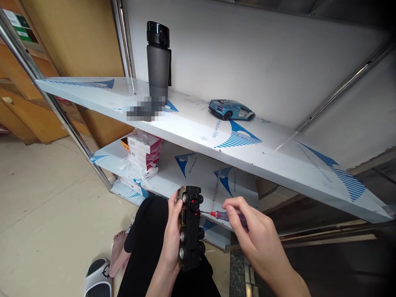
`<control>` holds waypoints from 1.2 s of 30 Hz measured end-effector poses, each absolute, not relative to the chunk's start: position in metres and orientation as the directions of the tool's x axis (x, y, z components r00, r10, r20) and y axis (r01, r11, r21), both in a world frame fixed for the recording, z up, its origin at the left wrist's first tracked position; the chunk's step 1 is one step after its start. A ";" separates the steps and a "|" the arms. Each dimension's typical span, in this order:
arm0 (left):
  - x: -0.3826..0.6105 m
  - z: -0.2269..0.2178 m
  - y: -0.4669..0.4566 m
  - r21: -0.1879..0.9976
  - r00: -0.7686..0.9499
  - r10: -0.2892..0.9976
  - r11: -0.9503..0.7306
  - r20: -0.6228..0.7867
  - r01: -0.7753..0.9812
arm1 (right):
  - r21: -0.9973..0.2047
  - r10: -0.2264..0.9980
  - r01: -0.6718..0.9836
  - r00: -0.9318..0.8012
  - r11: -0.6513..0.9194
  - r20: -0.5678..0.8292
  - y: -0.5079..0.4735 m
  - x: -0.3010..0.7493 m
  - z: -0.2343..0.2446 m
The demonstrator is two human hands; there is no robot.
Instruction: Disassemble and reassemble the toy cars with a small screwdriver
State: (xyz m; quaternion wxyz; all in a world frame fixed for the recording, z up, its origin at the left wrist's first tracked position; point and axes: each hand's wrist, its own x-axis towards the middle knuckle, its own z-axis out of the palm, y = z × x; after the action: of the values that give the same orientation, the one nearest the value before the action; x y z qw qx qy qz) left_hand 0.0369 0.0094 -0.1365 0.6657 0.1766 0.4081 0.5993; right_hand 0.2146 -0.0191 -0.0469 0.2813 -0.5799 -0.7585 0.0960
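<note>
A dark toy truck [191, 231] with several wheels is gripped by my left hand [171, 235], its black underside turned toward my right hand. My right hand [258, 235] is closed around a screwdriver [224, 215] with a translucent purple handle and a red collar. The thin shaft points left, and its tip is at the truck's underside near a front wheel. Whether the tip sits in a screw is too small to tell. Above the hands, a blue toy car [232, 110] stands on the upper shelf.
A metal rack has an upper shelf [192, 132] and lower shelves below, beside my knees. On the upper shelf stands a black bottle [157, 66], with a blurred dark object [145, 110] by its base. Stacked boxes [144, 150] fill the lower shelf's left. A slipper [99, 278] lies on the floor.
</note>
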 end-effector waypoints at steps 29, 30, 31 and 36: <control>0.036 -0.141 0.006 0.797 0.001 0.963 0.223 -0.268 -0.561 | -0.513 0.946 0.822 -0.091 0.247 0.311 -0.020 0.218 -0.050; 0.037 -0.141 0.006 0.792 0.005 0.962 0.228 -0.273 -0.566 | -0.508 0.944 0.819 -0.116 0.267 0.309 -0.020 0.218 -0.051; 0.037 -0.142 0.007 0.788 0.010 0.960 0.234 -0.278 -0.570 | -0.505 0.942 0.815 -0.140 0.285 0.306 -0.020 0.219 -0.051; 0.037 -0.142 0.009 0.785 0.005 0.959 0.236 -0.285 -0.573 | -0.488 0.948 0.839 -0.097 0.242 0.303 -0.021 0.221 -0.054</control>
State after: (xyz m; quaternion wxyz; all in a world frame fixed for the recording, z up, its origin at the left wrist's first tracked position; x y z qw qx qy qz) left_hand 0.0373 0.0091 -0.1416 0.6692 0.2338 0.4127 0.5720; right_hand 0.2209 -0.0212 -0.0538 0.2857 -0.6083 -0.7343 0.0955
